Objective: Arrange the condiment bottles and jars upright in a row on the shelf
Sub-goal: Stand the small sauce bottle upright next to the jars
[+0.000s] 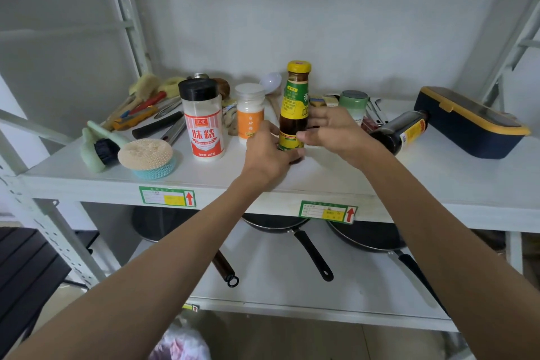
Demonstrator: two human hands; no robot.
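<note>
A dark sauce bottle (294, 102) with a yellow cap and green label stands upright on the white shelf (321, 181). My left hand (267, 152) grips its base and my right hand (336, 131) holds its right side. To its left stand a white jar with an orange label (250, 114) and a tall shaker with a black lid and red label (203, 120). A dark soy sauce bottle (400, 131) lies on its side to the right. A pale green jar (354, 104) stands behind my right hand.
Brushes, a sponge (146, 155) and kitchen tools crowd the shelf's left end. A navy lunch box with yellow trim (467, 123) sits at the right. A white spoon (271, 83) leans at the back. Pans (295, 228) lie on the lower shelf.
</note>
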